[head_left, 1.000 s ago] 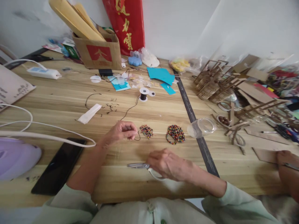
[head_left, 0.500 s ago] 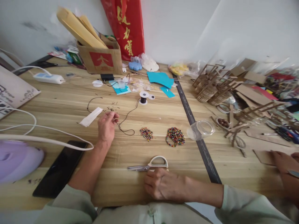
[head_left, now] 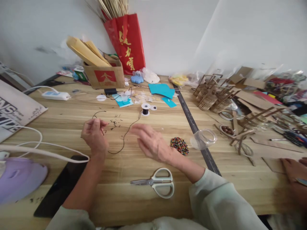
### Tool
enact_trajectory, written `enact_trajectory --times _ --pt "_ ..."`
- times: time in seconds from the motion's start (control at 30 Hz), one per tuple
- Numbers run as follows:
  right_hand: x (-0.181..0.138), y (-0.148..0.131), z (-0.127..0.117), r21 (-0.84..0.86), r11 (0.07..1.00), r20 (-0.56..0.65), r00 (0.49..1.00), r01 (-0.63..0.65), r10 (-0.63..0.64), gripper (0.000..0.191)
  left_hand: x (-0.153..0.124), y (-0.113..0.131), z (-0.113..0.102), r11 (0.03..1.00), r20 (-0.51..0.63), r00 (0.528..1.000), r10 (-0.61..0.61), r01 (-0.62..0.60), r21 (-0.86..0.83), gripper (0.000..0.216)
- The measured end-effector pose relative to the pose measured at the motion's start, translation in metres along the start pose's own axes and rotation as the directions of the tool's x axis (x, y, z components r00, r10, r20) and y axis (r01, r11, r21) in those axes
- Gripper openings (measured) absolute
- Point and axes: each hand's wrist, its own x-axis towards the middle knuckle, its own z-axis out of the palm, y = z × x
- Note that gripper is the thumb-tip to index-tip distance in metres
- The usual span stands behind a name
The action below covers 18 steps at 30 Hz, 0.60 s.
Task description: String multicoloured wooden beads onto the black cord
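My left hand (head_left: 94, 135) pinches a thin black cord (head_left: 102, 130) between thumb and fingers. From a small white spool (head_left: 145, 109), more black cord (head_left: 124, 137) curves across the wood and ends close to my left wrist. Fingers outstretched, my right hand (head_left: 152, 143) hovers over the table between that cord and a coil of multicoloured beads (head_left: 179, 146). It is slightly blurred and appears to hold nothing. White-handled scissors (head_left: 153, 182) lie below it, blades pointing left. Short black cord scraps (head_left: 115, 123) are scattered between my hands.
A black phone (head_left: 61, 187) and a purple appliance (head_left: 22, 179) with a white cable lie at left. A clear plastic container (head_left: 203, 139) stands right of the beads. Woven baskets (head_left: 211, 95) stand farther right; another person's hand (head_left: 294, 172) rests at the right edge.
My right hand has left the scissors and moved up and forward, its fingers now stretched out. It covers the place of the small loose bead pile. My left hand has shifted slightly left, over the white strip.
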Motion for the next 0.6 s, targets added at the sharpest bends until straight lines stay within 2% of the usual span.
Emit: enact_trajectory --times 0.07,0.1,0.13,0.17,0.2,0.23,0.27,0.3,0.33,0.37,0.43,0.5,0.6 --pt "-0.001 0.023 0.004 0.111 0.988 -0.133 0.984 -0.103 0.118 0.051 -0.005 0.013 0.002 1.0 0.087 0.996 -0.015 0.015 -0.01 0.011" --pt "-0.004 0.034 0.008 0.162 0.977 -0.155 0.974 -0.139 0.164 0.054 -0.01 0.019 0.003 1.0 0.095 0.995 0.002 -0.002 -0.003 0.012" --pt "-0.009 0.044 0.012 0.208 0.962 -0.156 0.965 -0.176 0.21 0.054 -0.017 0.023 0.004 0.998 0.195 0.979 -0.053 0.045 0.043 0.013" --pt "-0.015 0.053 0.016 0.252 0.944 -0.154 0.954 -0.212 0.256 0.051 -0.025 0.026 0.005 0.984 0.339 0.928 -0.157 0.116 0.137 0.013" --pt "-0.02 0.059 0.02 0.295 0.923 -0.145 0.943 -0.247 0.299 0.047 -0.034 0.027 0.006 0.956 0.475 0.84 -0.263 0.16 0.247 0.015" --pt "-0.026 0.063 0.024 0.331 0.902 -0.13 0.933 -0.277 0.334 0.042 -0.043 0.026 0.007 0.924 0.592 0.725 -0.352 0.168 0.344 0.017" --pt "-0.032 0.066 0.028 0.361 0.882 -0.118 0.924 -0.301 0.364 0.038 -0.053 0.024 0.008 0.894 0.686 0.59 -0.427 0.161 0.418 0.018" --pt "-0.037 0.067 0.031 0.387 0.864 -0.099 0.917 -0.321 0.386 0.033 -0.062 0.019 0.009 0.871 0.733 0.483 -0.479 0.158 0.465 0.019" --pt "-0.042 0.067 0.034 0.412 0.843 -0.074 0.909 -0.347 0.41 0.027 -0.069 0.014 0.01 0.855 0.748 0.424 -0.511 0.164 0.491 0.02" --pt "-0.046 0.067 0.036 0.439 0.816 -0.044 0.898 -0.376 0.437 0.025 -0.076 0.008 0.011 0.841 0.748 0.391 -0.536 0.173 0.512 0.021" --pt "-0.053 0.064 0.039 0.483 0.766 0.001 0.875 -0.425 0.485 0.025 -0.084 -0.005 0.012 0.829 0.74 0.378 -0.556 0.187 0.528 0.022" --pt "-0.059 0.061 0.041 0.499 0.739 0.029 0.861 -0.453 0.508 0.025 -0.087 -0.014 0.014 0.831 0.734 0.398 -0.55 0.175 0.528 0.022" --pt "-0.064 0.057 0.045 0.499 0.747 0.014 0.866 -0.439 0.5 0.022 -0.086 -0.02 0.016 0.836 0.739 0.415 -0.531 0.114 0.536 0.02"
